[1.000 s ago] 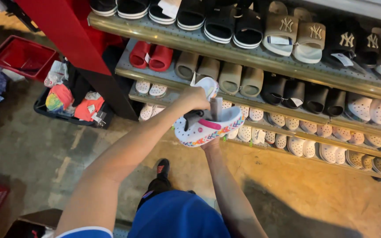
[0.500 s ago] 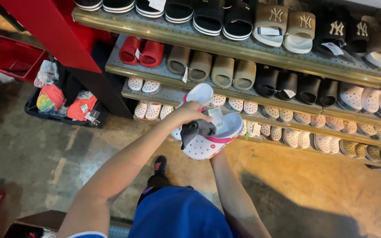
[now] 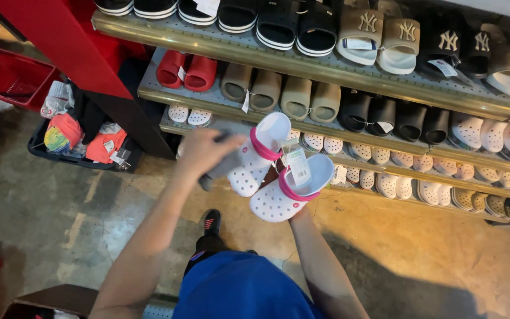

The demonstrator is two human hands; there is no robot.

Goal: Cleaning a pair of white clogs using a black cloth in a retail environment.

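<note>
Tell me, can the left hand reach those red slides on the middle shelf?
Probably yes, but not freely. The left hand hangs just below the red slides, with nothing between them. It already grips a white clog though, so it would have to let go first.

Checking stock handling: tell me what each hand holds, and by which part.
Left hand grips one white clog at its toe end; the other clog rests on the right hand, hidden beneath it.
</note>
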